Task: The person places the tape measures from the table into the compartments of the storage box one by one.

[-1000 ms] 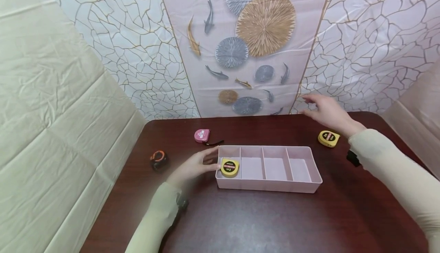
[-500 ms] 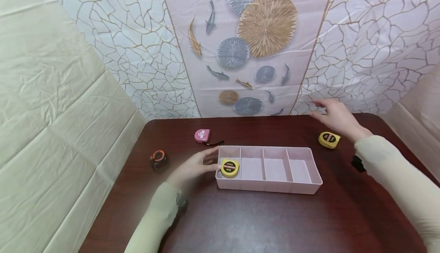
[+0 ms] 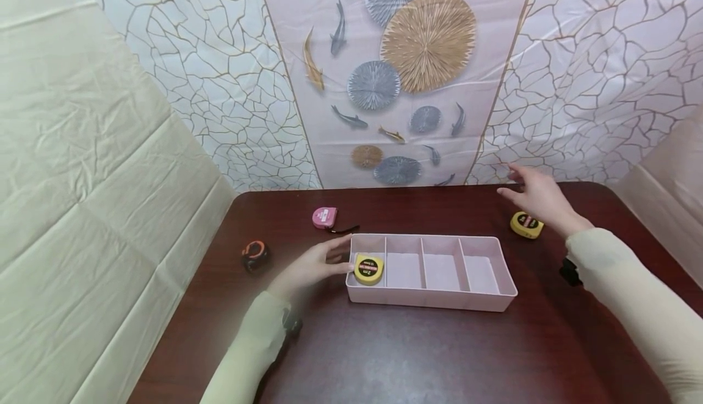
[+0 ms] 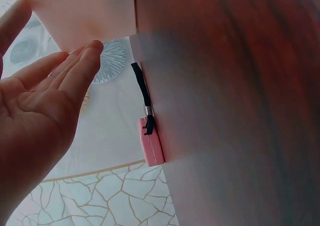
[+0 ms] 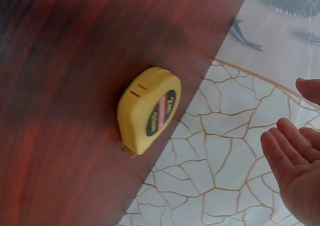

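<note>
My left hand (image 3: pixel 310 266) holds the left end of a pale pink divided tray (image 3: pixel 434 297), its thumb at the rim and its fingers at the far corner. Inside the leftmost compartment lies a yellow tape measure (image 3: pixel 368 269). Up at the right, my right hand (image 3: pixel 540 196) hovers with relaxed fingers and nothing in them. Just below it a second yellow tape measure (image 3: pixel 525 225) lies on the table, also seen large as the yellow tape measure (image 5: pixel 150 110) in the right wrist view, apart from the fingers.
A pink tape measure (image 3: pixel 324 217) with a black strap (image 4: pixel 141 83) lies behind the tray's left end. Farther left rests a black and orange tape measure (image 3: pixel 255 256). The dark wooden table (image 3: pixel 406 355) backs onto a patterned cloth (image 3: pixel 230 74).
My right hand moves rightward, then lowers a little toward the second yellow tape measure. My left hand and the tray stay in place; the view shifts slightly.
</note>
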Tool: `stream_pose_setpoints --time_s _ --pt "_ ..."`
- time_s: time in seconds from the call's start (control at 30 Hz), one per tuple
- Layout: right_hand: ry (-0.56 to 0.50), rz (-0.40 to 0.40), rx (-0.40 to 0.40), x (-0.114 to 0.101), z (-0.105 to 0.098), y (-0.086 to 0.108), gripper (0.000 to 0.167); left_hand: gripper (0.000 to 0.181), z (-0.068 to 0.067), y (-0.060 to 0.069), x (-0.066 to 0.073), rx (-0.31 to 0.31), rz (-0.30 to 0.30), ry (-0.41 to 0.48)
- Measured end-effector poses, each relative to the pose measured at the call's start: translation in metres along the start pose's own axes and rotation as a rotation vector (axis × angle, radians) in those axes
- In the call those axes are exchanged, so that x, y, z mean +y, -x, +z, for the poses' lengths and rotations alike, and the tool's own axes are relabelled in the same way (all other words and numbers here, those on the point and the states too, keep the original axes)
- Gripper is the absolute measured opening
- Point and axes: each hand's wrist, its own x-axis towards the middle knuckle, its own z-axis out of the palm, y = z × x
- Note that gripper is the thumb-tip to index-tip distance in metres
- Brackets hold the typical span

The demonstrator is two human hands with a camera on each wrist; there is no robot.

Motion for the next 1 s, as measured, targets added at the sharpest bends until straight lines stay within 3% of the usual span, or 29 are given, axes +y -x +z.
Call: stream_pose_setpoints --time_s 0.27,0.67,1.0 --pt "0.000 0.052 -0.056 0.015 0.005 0.009 0.075 0.074 0.000 0.001 0.002 -0.005 0.004 0.014" --pt "0.042 0.080 -0.049 0.037 0.018 0.023 0.073 0.074 -0.001 0.000 0.004 -0.013 0.000 0.021" --pt "0.061 0.069 -0.103 0.045 0.027 0.029 0.066 0.074 -0.001 0.001 0.001 -0.007 -0.008 0.007"
